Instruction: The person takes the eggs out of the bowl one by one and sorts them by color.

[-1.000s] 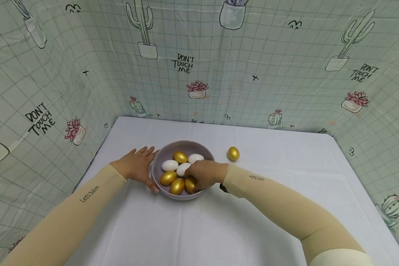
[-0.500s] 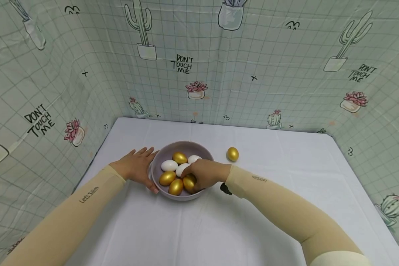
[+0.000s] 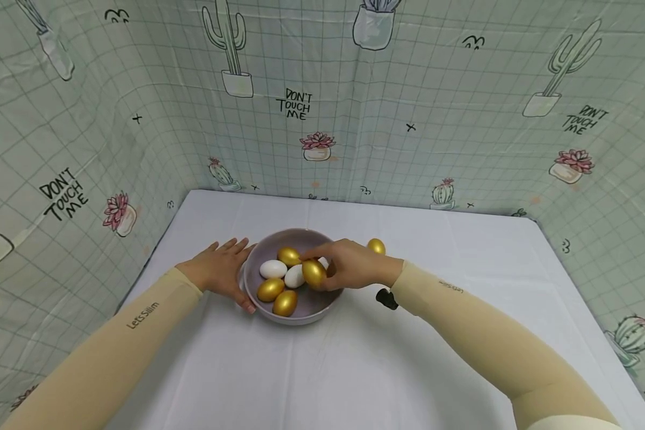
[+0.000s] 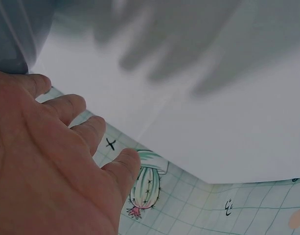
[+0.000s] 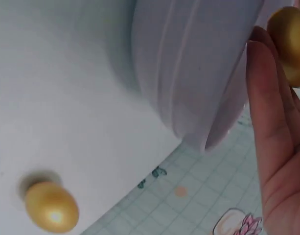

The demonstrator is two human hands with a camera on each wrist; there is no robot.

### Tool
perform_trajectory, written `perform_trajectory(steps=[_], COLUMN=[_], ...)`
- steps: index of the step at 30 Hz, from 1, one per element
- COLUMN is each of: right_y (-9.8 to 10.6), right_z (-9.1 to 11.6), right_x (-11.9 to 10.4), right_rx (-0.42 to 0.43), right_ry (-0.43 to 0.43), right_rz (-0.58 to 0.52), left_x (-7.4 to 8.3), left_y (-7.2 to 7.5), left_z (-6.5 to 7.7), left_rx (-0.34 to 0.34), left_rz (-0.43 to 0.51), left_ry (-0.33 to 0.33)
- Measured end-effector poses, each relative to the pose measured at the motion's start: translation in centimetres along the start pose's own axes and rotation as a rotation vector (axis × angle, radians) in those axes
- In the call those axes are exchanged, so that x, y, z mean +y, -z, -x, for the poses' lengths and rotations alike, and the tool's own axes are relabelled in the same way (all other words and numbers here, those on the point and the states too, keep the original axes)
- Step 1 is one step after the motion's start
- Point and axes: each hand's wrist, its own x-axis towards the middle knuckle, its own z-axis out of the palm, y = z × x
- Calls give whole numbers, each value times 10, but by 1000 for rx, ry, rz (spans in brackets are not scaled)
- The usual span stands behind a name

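A mauve bowl (image 3: 295, 319) holds several gold and white eggs. My right hand (image 3: 355, 264) pinches a gold egg (image 3: 314, 274) between thumb and fingers, above the bowl's right side. In the right wrist view this gold egg (image 5: 289, 46) shows at the fingertips, near the bowl's rim (image 5: 223, 117). My left hand (image 3: 220, 270) lies with fingers spread at the bowl's left side, thumb by the front of the rim. The left wrist view shows those straight fingers (image 4: 91, 132) beside the bowl's wall (image 4: 17, 39). A white egg (image 3: 325, 262) is partly hidden behind the right hand.
Another gold egg (image 3: 377, 245) lies on the white-covered table (image 3: 462, 257) to the right of the bowl, partly behind my right hand. A cactus-print cloth (image 3: 387, 161) rises at the back and both sides of the table.
My right hand has lifted a gold egg from the bowl's front right, moving up and back to the right. My left hand has stayed in place.
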Motion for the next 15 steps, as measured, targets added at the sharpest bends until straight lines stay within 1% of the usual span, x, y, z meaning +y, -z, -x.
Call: perform_trajectory(steps=[1, 5, 8, 11, 15], right_y=[3, 16, 27, 40, 56], right_z=[4, 20, 35, 52, 76], right_x=[1, 9, 18, 29, 48], right_rx=[20, 100, 167, 225, 267], right_ry=[-5, 35, 50, 4, -103], right_rz=[-18, -133, -184, -205, -228], left_x=[0, -1, -1, -2, -2], left_y=[0, -1, -2, -2, -2], left_z=[0, 0, -1, -1, 0], left_rx=[2, 7, 7, 8, 9], left_rz=[0, 0, -2, -6, -8], left_ry=[0, 2, 4, 1, -4])
